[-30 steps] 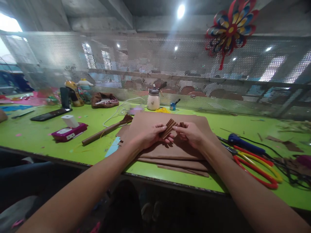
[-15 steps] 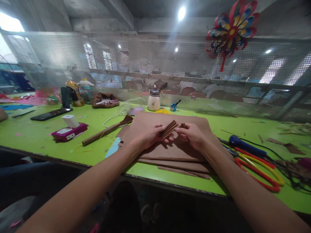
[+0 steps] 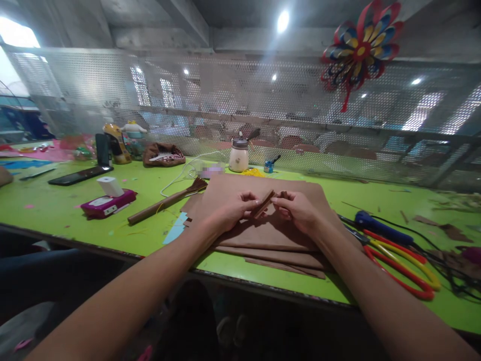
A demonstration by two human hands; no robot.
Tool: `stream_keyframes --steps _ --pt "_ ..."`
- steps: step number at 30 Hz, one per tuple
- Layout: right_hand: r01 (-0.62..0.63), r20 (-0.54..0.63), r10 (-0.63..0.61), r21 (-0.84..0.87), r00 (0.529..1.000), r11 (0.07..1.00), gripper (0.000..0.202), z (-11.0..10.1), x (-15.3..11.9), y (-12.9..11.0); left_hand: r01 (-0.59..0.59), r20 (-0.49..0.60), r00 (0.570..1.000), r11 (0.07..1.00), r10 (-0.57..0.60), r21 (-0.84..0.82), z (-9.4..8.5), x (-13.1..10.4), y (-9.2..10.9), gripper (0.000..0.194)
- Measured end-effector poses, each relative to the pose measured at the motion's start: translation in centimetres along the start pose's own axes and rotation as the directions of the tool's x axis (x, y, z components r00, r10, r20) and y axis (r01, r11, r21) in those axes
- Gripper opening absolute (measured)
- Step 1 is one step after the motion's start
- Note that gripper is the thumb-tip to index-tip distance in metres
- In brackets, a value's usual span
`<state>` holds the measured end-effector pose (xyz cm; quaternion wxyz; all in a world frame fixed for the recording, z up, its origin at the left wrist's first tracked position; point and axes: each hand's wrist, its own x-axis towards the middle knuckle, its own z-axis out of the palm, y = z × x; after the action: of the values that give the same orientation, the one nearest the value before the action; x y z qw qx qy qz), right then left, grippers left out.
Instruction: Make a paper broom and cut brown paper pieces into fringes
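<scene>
Over a stack of brown paper sheets (image 3: 229, 200), my left hand (image 3: 240, 208) grips a small piece of pleated brown paper (image 3: 265, 202) between thumb and fingers. The piece is tilted, and its folds are pressed together into a narrow bundle. My right hand (image 3: 295, 206) is closed at the right end of this piece, with thumb and index fingertip pinched on its edge. The curled fingers hide part of the right hand's grip.
Scissors with red and yellow handles (image 3: 402, 260) and a blue-handled tool with a cord (image 3: 381, 225) lie at right. At left are a rolled brown paper stick (image 3: 158, 206), a purple tissue pack (image 3: 108, 203) and a black phone (image 3: 80, 175). A cream jar (image 3: 239, 156) stands behind.
The pleated paper was fanned open with its ridges showing; now it is squeezed narrow. My left thumb has moved up onto it. The right hand has barely moved.
</scene>
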<state>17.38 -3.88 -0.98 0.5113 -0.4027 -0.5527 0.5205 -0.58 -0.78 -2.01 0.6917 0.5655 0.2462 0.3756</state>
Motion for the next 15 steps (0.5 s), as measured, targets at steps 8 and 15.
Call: stream_keyframes --steps 8,15 --pt "0.111 0.088 -0.104 -0.086 0.991 0.99 0.027 -0.3 -0.2 -0.4 0.015 0.045 0.999 0.999 -0.017 0.045 0.1 -0.1 0.6 0.022" --pt "0.016 0.3 0.049 -0.21 0.953 0.978 0.024 -0.7 -0.7 -1.3 0.081 0.12 0.989 0.996 -0.084 0.029 0.3 -0.3 0.6 0.027"
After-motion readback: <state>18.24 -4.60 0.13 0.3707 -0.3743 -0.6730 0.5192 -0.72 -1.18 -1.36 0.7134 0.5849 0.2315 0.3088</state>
